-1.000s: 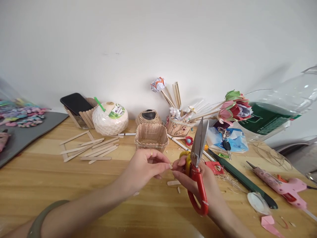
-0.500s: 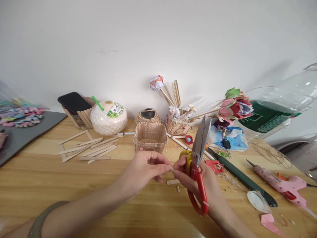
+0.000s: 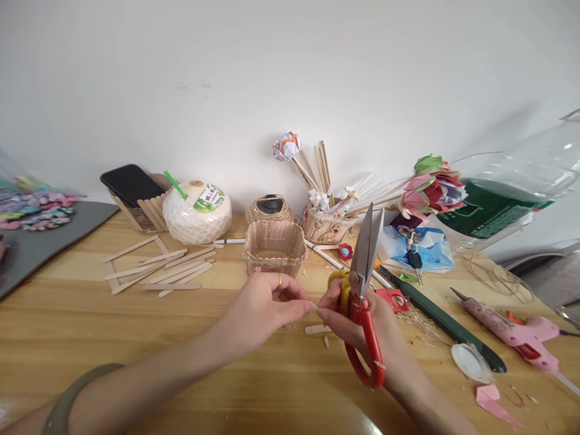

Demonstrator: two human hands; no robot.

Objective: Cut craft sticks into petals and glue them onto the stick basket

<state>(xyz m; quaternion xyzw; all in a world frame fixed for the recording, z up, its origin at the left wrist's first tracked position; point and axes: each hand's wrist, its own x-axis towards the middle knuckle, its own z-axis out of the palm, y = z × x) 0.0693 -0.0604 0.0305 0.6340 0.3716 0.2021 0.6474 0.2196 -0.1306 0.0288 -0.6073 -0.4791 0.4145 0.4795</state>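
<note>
My left hand [image 3: 272, 305], with a ring on one finger, pinches a small pale sliver [image 3: 314, 307] between thumb and fingertips. The other end of the sliver meets the thumb and fingertips of my right hand [image 3: 362, 326]. Hooked in that right hand are scissors [image 3: 365, 260] with one red and one yellow handle, blades pointing up and slightly parted. Just beyond my left hand stands a small box made of wooden sticks [image 3: 274, 244], trimmed along its edge. Below the fingers lie a cut craft stick [image 3: 316, 329] and a small wood scrap [image 3: 326, 342].
Loose craft sticks [image 3: 172, 288] lie left, before a wrapped coconut [image 3: 197, 214] and a phone [image 3: 133, 184] in a stick holder. Twine [image 3: 270, 209] and a decorated pot [image 3: 324, 226] stand behind. Right are a green cutter-like tool [image 3: 453, 329], a pink glue gun [image 3: 521, 338] and a large bottle [image 3: 512, 187].
Both hands keep the same pinch, and the scissors stay in my right hand, tilting only slightly. The whole view has shifted a little.
</note>
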